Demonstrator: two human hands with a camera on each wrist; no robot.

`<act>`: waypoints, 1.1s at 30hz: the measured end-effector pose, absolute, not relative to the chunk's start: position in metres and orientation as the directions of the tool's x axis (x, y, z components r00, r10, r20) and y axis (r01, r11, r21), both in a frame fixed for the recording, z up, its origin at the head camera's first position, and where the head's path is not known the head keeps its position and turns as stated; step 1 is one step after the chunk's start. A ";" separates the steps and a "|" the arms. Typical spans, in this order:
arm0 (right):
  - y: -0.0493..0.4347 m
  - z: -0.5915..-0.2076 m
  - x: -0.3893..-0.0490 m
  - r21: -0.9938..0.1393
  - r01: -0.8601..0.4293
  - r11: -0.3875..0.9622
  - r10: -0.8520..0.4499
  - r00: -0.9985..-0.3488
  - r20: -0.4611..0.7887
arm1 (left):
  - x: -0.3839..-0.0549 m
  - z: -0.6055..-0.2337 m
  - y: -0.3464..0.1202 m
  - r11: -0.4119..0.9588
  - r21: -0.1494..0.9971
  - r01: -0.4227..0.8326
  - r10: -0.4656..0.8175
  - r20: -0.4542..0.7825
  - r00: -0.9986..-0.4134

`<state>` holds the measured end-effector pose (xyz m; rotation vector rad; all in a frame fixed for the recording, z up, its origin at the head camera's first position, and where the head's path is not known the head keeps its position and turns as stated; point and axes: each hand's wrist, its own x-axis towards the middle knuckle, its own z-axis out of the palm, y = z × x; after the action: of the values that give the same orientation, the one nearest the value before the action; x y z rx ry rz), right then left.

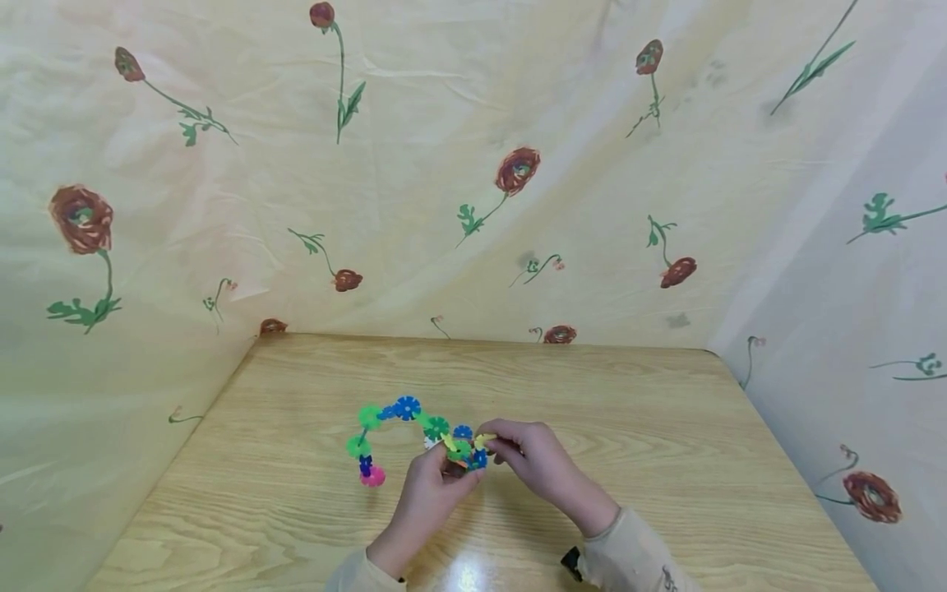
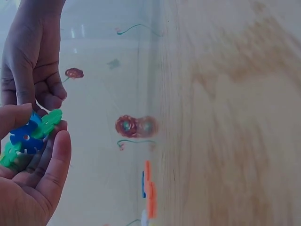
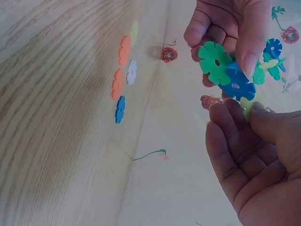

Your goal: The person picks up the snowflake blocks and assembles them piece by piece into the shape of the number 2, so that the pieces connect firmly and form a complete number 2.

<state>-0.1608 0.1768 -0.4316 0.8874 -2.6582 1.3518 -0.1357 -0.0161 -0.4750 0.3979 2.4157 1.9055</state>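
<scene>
A chain of interlocking plastic snowflake discs (image 1: pixel 406 408), in green, blue and pink, curves out to the left of my hands. My left hand (image 1: pixel 435 495) grips its near end, with the thumb over a blue disc (image 2: pixel 27 137) and green discs beside it. My right hand (image 1: pixel 546 467) pinches a yellow snowflake disc (image 3: pixel 246 108) between thumb and fingertips, right against the blue part of the chain. Whether the yellow disc is slotted in cannot be told. A pink disc (image 1: pixel 376 477) ends the chain's far side. Fingers hide part of the near end.
Several loose discs lie on the wooden table (image 1: pixel 296 526), among them an orange one (image 3: pixel 117 84), a white one (image 3: pixel 132 72) and a blue one (image 3: pixel 120 109). Flower-printed cloth (image 1: pixel 414 164) stands around the back and sides of the table.
</scene>
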 end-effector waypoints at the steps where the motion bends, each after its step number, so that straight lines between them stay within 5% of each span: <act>1: 0.176 -0.432 -0.161 -0.737 -0.499 0.455 -0.470 -0.838 0.277 | -0.136 -0.475 -0.016 0.206 0.964 0.170 0.221 0.123 -0.967; 33: 0.168 -0.433 -0.160 -0.722 -0.514 0.463 -0.490 -0.827 0.275 | -0.134 -0.476 -0.016 0.077 0.988 0.137 0.193 0.120 -0.974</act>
<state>-0.1602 0.1677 -0.4332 0.9138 -2.6619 1.3298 -0.1337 -0.0155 -0.4763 0.3485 2.2738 2.0772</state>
